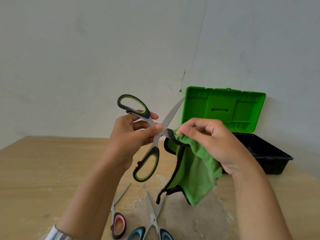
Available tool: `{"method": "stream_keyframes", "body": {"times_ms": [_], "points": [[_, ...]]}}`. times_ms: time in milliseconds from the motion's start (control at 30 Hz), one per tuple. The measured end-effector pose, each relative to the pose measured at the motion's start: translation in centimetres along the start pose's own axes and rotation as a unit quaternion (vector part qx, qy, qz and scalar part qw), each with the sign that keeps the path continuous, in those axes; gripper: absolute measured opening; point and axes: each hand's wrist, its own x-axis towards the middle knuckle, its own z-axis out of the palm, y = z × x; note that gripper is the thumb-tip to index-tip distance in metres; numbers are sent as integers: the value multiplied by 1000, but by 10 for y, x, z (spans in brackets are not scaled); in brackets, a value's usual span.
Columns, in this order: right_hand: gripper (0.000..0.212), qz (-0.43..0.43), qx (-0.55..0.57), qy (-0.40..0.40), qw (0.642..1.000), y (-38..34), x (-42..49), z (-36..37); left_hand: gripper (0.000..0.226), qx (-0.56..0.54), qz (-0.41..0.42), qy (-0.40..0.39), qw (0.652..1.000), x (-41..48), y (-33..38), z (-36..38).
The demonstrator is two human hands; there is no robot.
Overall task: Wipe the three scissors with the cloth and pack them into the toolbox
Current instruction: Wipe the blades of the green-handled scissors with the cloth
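Lying nearest on the wooden table are 2 pairs: pink-handled scissors and blue-handled scissors, side by side. Above them, the left hand pinches the green-handled scissors near the middle, blades spread wide. The right hand pinches 1 green cloth with a black edge around 1 blade. Bare table lies left. By the wall, at the table's right, stands 1 black toolbox, its green lid up.
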Motion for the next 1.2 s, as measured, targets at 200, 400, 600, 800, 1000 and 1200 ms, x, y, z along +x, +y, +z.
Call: {"method": "stream_keyframes", "body": {"times_ms": [200,400,600,800,1000,1200], "points": [[37,51,-23,-14,998,9,1,-5,22,-22,-2,-3,1000,1,-1,-2],[22,55,-72,10,996,8,2,0,21,-39,-4,12,999,0,-2,3],[20,48,-126,52,989,8,7,8,31,-25,-40,-2,999,2,-2,-1],[28,43,-126,31,991,4,6,11,28,-47,-35,24,998,4,0,-4],[7,74,-140,37,987,12,-3,-21,15,-56,-15,71,996,7,11,-35],[36,94,-84,155,980,14,-13,-43,17,-39,-17,27,999,3,20,-45]]}}
